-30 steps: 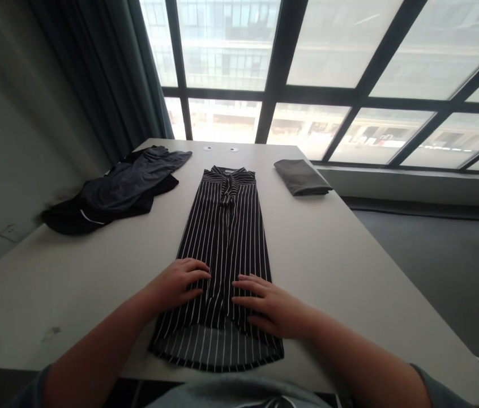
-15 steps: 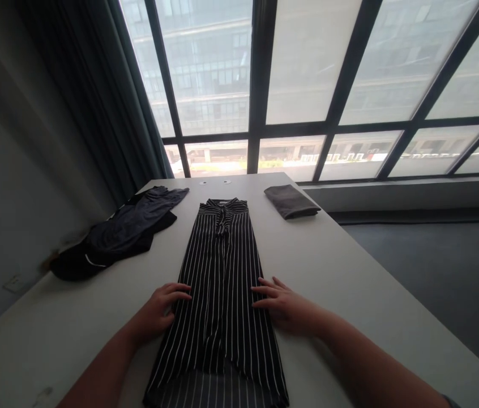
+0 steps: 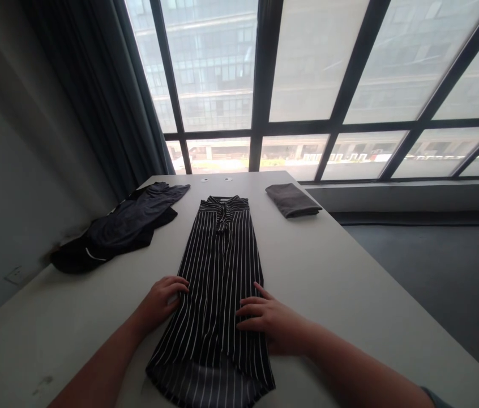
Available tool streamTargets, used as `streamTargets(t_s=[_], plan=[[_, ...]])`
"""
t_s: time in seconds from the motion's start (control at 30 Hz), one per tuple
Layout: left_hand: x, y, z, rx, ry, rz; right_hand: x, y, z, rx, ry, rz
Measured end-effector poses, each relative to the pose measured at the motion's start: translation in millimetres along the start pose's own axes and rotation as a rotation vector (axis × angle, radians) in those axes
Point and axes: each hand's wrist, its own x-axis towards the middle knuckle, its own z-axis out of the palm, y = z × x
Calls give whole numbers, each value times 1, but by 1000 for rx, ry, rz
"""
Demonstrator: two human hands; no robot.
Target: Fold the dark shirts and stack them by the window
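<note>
A black shirt with white stripes (image 3: 222,272) lies lengthwise on the white table, its collar end away from me and its curved hem toward me. The sides are folded in to a long narrow shape, and a tie sits at the neck. My left hand (image 3: 161,300) rests at the shirt's left edge, fingers bent with the tips on the fabric and the thumb apart from them. Over the right side of the shirt, my right hand (image 3: 271,320) lies with its fingers spread on the cloth. The underside of the shirt is hidden.
A pile of dark clothes (image 3: 124,226) lies along the table's left side. At the far right sits a folded grey cloth (image 3: 293,200). The white table (image 3: 328,294) ends in a slanting right edge above the floor. Beyond are large windows (image 3: 311,62) and a dark curtain (image 3: 95,85).
My right hand has moved left and slightly nearer over the shirt, and the lower right edge has shifted inward. My left hand has drawn slightly left. The view has shifted a little.
</note>
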Motion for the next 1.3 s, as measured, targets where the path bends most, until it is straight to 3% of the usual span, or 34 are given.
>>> streamTargets(t_s=[0.17, 0.37, 0.53, 0.7, 0.87, 0.97, 1.17, 1.3], plan=[[-6, -2, -1, -34, -67, 55, 2, -5, 4, -4, 79, -135], [-17, 10, -3, 16, -161, 124, 0, -4, 6, 29, 196, -167], [-34, 31, -12, 88, -127, 255, -2, -9, -1, -31, 86, -199], [-70, 40, -12, 63, -151, 354, -5, -18, -7, -34, 4, -220], [-96, 39, -1, 10, 26, 375, -9, -20, -10, 137, 84, -192], [-97, 42, 0, -86, 71, 303, -13, -19, -15, 191, 112, -109], [-84, 53, -3, -405, -20, -165, -18, -13, -27, 266, 114, -31], [-75, 63, -3, -559, 101, -285, -18, -11, -31, 313, 128, -21]])
